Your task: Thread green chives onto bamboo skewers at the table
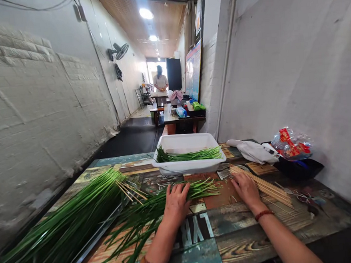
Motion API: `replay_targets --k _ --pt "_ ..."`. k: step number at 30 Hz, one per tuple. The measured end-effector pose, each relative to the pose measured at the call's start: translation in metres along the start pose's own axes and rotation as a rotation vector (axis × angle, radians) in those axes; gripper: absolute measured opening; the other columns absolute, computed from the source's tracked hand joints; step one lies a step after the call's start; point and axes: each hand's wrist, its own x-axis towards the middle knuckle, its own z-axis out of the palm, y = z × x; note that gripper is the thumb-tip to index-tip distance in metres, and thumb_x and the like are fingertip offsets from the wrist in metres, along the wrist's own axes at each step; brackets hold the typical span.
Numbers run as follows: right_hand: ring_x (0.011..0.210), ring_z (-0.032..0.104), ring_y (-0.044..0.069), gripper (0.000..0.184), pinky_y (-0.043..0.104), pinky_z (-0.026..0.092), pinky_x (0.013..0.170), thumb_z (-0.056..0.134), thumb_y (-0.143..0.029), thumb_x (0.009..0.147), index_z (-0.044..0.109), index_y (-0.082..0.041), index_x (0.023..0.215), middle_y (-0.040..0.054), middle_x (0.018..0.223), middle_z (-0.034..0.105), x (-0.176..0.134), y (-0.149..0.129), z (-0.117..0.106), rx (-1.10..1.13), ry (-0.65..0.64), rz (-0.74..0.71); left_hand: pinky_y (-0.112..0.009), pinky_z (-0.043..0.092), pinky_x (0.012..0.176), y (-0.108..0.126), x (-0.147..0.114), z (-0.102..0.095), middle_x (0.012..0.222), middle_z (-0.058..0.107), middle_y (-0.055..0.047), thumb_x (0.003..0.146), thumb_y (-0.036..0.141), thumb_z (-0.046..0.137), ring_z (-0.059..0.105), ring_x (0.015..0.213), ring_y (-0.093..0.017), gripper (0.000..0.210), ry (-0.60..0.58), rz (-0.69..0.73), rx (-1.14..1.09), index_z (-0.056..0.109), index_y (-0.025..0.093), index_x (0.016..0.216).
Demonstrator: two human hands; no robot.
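Note:
My left hand [177, 201] lies palm down, fingers spread, on a small bunch of green chives [203, 188] across the table. The pale stalk ends point right, and the long leaves trail toward the lower left. My right hand [246, 188] is at the left side of a pile of thin bamboo skewers [269, 187], its fingers bent down and closed at the skewers; the fingertips are partly hidden. A large heap of chives [79, 218] fills the left side, with a few skewers [131, 190] on its near end. Beyond my hands, a white plastic tub [190, 168] holds more chives [192, 154].
Scissors [302, 196] lie right of the skewers. Behind them are a white cloth [251, 150] and a black bowl [301, 168] with a red-printed plastic bag [293, 143]. Farther back stand a cluttered table [170, 118] and a person [160, 82]. A wall [294, 67] borders the right.

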Motion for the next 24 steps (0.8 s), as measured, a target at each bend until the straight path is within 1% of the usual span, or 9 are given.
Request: replay_targets --k 1,3,5,8,15,18,20,22,24 --pt "0.093 0.061 0.026 0.024 0.038 0.046 0.080 0.049 -0.027 0.093 0.068 -0.020 0.107 0.0105 0.100 0.068 -0.001 0.001 0.000 -0.031 0.010 0.030 -0.055 0.026 0.112 0.000 0.000 0.001 0.130 0.061 -0.008 0.081 0.016 0.061 0.053 0.122 -0.027 0.054 0.010 0.000 0.000 0.051 0.027 0.133" --pt "0.089 0.062 0.026 0.023 0.038 0.045 0.078 0.049 -0.028 0.093 0.070 -0.022 0.099 0.0103 0.093 0.069 -0.002 0.002 -0.002 -0.068 -0.004 0.062 -0.054 0.026 0.112 -0.001 0.000 0.003 0.129 0.062 -0.007 0.082 0.014 0.058 0.053 0.121 -0.027 0.052 0.036 -0.003 0.002 0.053 0.027 0.131" --pt "0.085 0.062 0.025 0.024 0.037 0.045 0.077 0.047 -0.027 0.093 0.071 -0.022 0.091 0.0096 0.087 0.069 -0.002 0.002 -0.003 -0.074 -0.040 0.055 -0.053 0.027 0.112 -0.002 -0.001 0.005 0.127 0.062 -0.007 0.082 0.013 0.057 0.053 0.120 -0.026 0.050 0.069 -0.009 0.001 0.054 0.027 0.130" --pt "0.084 0.062 0.023 0.025 0.035 0.044 0.075 0.045 -0.024 0.094 0.070 -0.021 0.088 0.0090 0.086 0.068 -0.002 -0.001 -0.004 -0.082 -0.077 0.037 -0.052 0.027 0.112 -0.003 -0.001 0.007 0.126 0.063 -0.007 0.084 0.015 0.056 0.053 0.119 -0.026 0.046 0.105 -0.025 -0.005 0.056 0.027 0.128" --pt "0.081 0.060 0.023 0.027 0.034 0.042 0.073 0.042 -0.023 0.096 0.064 -0.018 0.081 0.0102 0.084 0.065 0.001 -0.009 -0.008 -0.089 -0.084 0.058 -0.051 0.030 0.111 0.000 0.000 0.003 0.124 0.064 -0.007 0.083 0.015 0.058 0.054 0.118 -0.027 0.044 0.098 -0.008 -0.024 0.059 0.027 0.126" --pt "0.084 0.060 0.024 0.030 0.035 0.042 0.074 0.036 -0.025 0.099 0.062 -0.016 0.087 0.0129 0.088 0.065 0.002 -0.016 -0.009 -0.073 -0.057 0.076 -0.050 0.032 0.110 0.001 0.001 0.001 0.123 0.064 -0.007 0.082 0.016 0.059 0.054 0.118 -0.027 0.044 0.100 0.006 -0.026 0.059 0.026 0.125" --pt "0.081 0.061 0.023 0.032 0.034 0.042 0.072 0.031 -0.026 0.101 0.061 -0.015 0.094 0.0132 0.088 0.066 0.001 -0.026 -0.010 -0.045 -0.039 0.079 -0.050 0.032 0.110 0.001 0.002 0.002 0.122 0.064 -0.008 0.082 0.018 0.060 0.054 0.117 -0.027 0.044 0.101 0.023 -0.027 0.059 0.027 0.125" --pt "0.079 0.062 0.021 0.032 0.031 0.042 0.071 0.030 -0.025 0.102 0.059 -0.014 0.102 0.0115 0.091 0.067 0.001 -0.042 -0.013 0.001 -0.029 0.053 -0.050 0.031 0.110 0.000 0.002 0.003 0.122 0.064 -0.008 0.083 0.021 0.061 0.054 0.117 -0.027 0.044 0.097 0.044 -0.032 0.059 0.027 0.126" --pt "0.084 0.064 0.019 0.029 0.029 0.043 0.075 0.032 -0.027 0.103 0.059 -0.016 0.106 0.0097 0.097 0.068 0.001 -0.063 -0.020 0.054 -0.030 -0.001 -0.051 0.031 0.110 0.000 0.002 0.004 0.122 0.064 -0.008 0.082 0.025 0.064 0.054 0.117 -0.027 0.045 0.091 0.060 -0.041 0.058 0.027 0.127"
